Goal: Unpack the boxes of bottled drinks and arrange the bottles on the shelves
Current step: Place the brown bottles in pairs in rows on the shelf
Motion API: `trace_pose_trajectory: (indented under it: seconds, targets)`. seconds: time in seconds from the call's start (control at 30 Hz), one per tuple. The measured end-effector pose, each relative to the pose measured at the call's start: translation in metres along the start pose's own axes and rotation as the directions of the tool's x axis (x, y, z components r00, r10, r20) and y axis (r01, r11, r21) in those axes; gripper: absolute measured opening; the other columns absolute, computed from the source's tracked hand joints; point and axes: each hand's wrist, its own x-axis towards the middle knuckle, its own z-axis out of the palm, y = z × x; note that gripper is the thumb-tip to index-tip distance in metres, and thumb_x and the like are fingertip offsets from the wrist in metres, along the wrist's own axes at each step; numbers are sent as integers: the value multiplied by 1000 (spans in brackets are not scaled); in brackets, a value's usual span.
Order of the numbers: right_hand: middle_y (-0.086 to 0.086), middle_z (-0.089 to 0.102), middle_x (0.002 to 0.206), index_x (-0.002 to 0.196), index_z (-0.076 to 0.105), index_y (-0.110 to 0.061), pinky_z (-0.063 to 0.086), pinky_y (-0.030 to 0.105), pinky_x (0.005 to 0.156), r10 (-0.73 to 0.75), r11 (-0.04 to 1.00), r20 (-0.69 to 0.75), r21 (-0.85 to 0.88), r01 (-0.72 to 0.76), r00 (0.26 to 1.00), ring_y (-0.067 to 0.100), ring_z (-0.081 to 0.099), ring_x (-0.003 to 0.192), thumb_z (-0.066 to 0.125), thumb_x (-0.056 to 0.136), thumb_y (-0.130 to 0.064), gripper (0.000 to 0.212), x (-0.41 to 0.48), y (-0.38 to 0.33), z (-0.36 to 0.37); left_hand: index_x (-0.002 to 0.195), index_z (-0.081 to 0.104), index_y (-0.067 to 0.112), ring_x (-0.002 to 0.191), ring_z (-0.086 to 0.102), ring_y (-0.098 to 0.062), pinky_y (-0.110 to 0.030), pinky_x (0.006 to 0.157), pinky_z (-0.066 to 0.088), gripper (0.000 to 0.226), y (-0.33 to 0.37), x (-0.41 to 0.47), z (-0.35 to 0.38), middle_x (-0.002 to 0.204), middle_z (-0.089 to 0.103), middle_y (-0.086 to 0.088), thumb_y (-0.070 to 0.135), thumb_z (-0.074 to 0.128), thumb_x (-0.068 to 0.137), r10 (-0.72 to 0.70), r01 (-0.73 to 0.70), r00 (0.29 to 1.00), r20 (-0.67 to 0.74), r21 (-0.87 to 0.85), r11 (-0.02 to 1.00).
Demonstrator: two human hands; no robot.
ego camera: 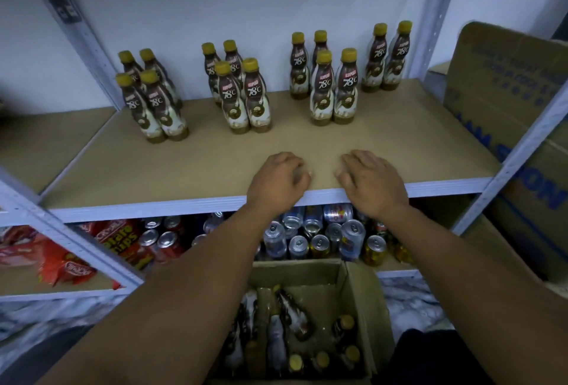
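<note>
At the front edge of the shelf [184, 163], a little right of its middle, both grips rest side by side on the bare board. The left grip [276, 178] has loosely curled fingers and the right grip [373, 182] has relaxed ones, each released and grasping nothing. Toward the back edge stand the bottles [239, 95], upright, with yellow caps and brown-and-white labels: three clusters of four from the left side across the middle, and a pair [387, 59] near the back right corner. Below the forearms an open cardboard box [359, 301] sits on the floor with boxed bottles [292, 317] inside it — some lying tilted, a few upright with caps showing. The lower shelf [46, 280] holds drink cans [307, 237] and, to the left, red snack packets [123, 240]. A large printed carton [507, 108] stands beyond the right-hand post.
</note>
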Motion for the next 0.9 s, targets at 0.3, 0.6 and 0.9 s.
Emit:
trace_pose_trajectory:
  seconds: [0.3,0.6,0.9]
  targets:
    - [18,62,131,126,67,-7,51,49,101,35,984,-129,179,-12,991,36,55,124,50,100,-38,44,-121,-58,50,136,62,9,136,47,-34,-47,112,42,44,-9,-132,9,144,54,-15,30,59,98,96,-97,995,-36,-40,994]
    - [9,64,127,131,64,-19,44,28,76,167,899,229,365,-244,959,27,63,94,65,98,-27,35,-212,-46,119,137,62,23,113,66,-18,-39,97,54,43,-54,-247,65,122,71,-2,29,71,95,-218,332,903,369,-280,901]
    - [9,61,136,138,59,-20,48,35,91,165,913,465,261,-313,870,29,58,121,71,93,-26,47,-219,-1,158,138,61,22,113,63,-15,-22,88,50,53,-67,-267,130,124,67,1,28,79,89,-200,450,774,601,-300,841]
